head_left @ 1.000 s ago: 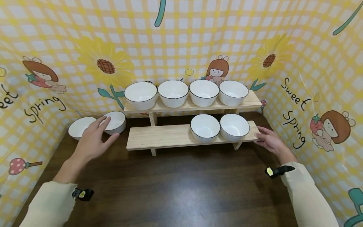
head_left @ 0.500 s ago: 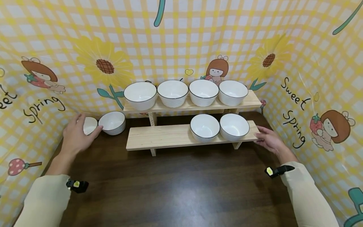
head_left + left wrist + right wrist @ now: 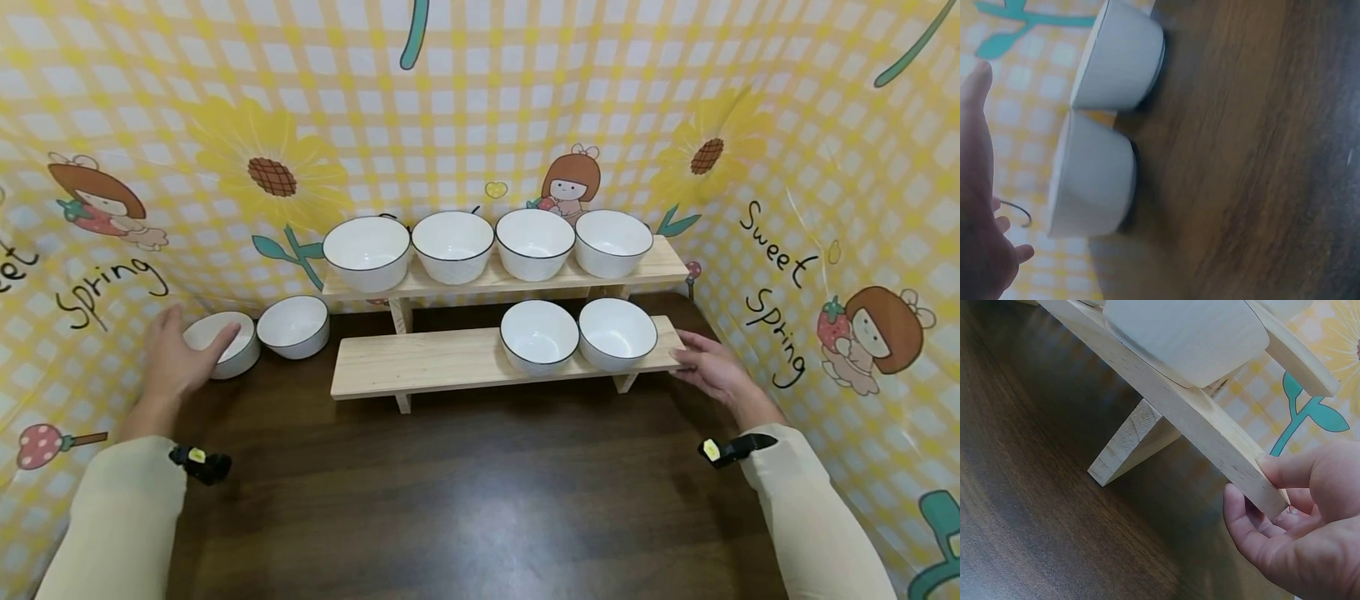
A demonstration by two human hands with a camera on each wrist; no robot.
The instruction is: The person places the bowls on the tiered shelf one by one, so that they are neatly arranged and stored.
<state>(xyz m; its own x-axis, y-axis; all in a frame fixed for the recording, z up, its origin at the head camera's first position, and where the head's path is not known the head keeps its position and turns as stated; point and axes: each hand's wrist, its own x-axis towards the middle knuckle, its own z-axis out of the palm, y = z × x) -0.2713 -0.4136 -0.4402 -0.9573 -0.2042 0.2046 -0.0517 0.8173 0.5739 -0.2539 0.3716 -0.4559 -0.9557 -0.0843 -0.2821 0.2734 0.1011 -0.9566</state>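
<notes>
My left hand (image 3: 178, 358) is at the far-left white bowl (image 3: 242, 360), thumb over its near side and fingers beyond its left side. In the left wrist view the fingers are spread and look apart from this bowl (image 3: 1094, 181). A second white bowl (image 3: 294, 329) with a dark rim stands right beside it on the table. My right hand (image 3: 714, 371) pinches the right end of the lower board of a two-tier wooden shelf (image 3: 420, 362), thumb on top and fingers beneath in the right wrist view. Two white bowls, one here (image 3: 540, 337), stand on that board's right half.
Several matching bowls stand in a row on the upper board (image 3: 671, 262). The shelf stands on a dark wooden table (image 3: 450, 483). Yellow checked cloth (image 3: 450, 108) with printed flowers and figures walls the back and both sides.
My left hand has moved left, from over the second bowl to the far-left bowl, uncovering more of both. The right hand keeps its grip on the shelf's end.
</notes>
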